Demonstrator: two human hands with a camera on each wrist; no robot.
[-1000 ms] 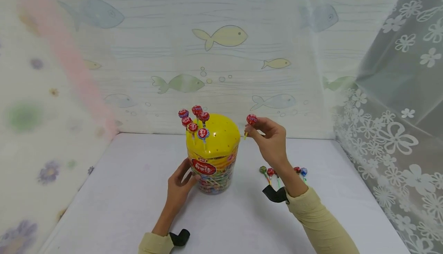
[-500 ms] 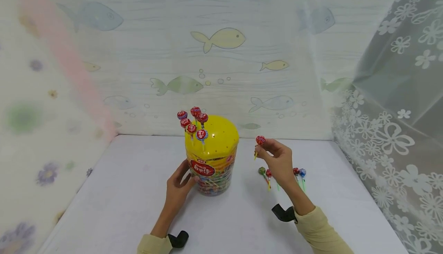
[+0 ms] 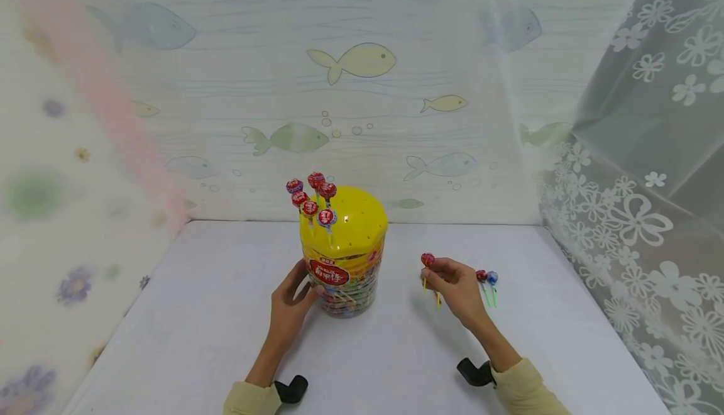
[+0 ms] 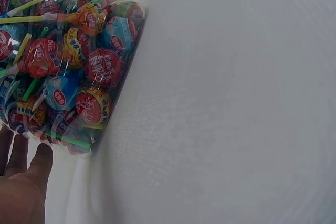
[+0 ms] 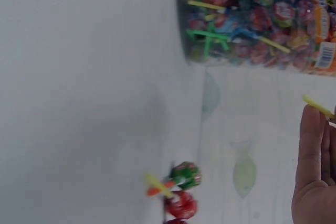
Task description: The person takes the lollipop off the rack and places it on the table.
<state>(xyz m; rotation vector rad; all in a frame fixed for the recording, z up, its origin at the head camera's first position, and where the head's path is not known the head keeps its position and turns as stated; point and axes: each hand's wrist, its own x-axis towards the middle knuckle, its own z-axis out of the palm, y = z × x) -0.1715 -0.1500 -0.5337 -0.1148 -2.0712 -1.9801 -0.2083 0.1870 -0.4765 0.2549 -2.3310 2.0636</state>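
A clear tub of wrapped lollipops (image 3: 351, 289) with a yellow lid (image 3: 364, 217) stands upright on the table. Several lollipops (image 3: 308, 208) are stuck upright in the lid's left part. My left hand (image 3: 291, 305) holds the tub's lower left side, thumb at the front; the left wrist view shows the fingers (image 4: 42, 163) at its wall. Right of the tub, my right hand (image 3: 460, 289) pinches a red-wrapped lollipop (image 3: 427, 260) by its yellow stick, head up. In the right wrist view that stick (image 5: 317, 105) shows at the fingertips.
Beyond the right hand lie loose lollipops: a red one (image 3: 481, 275) and a blue one (image 3: 492, 278) in the head view, a green one (image 5: 186, 175) in the right wrist view. A fish-printed curtain (image 3: 362, 119) hangs behind the white table (image 3: 170, 327).
My right hand has come down and slightly right with the red lollipop, away from the lid and toward the loose lollipops. My left hand and the tub have stayed in place.
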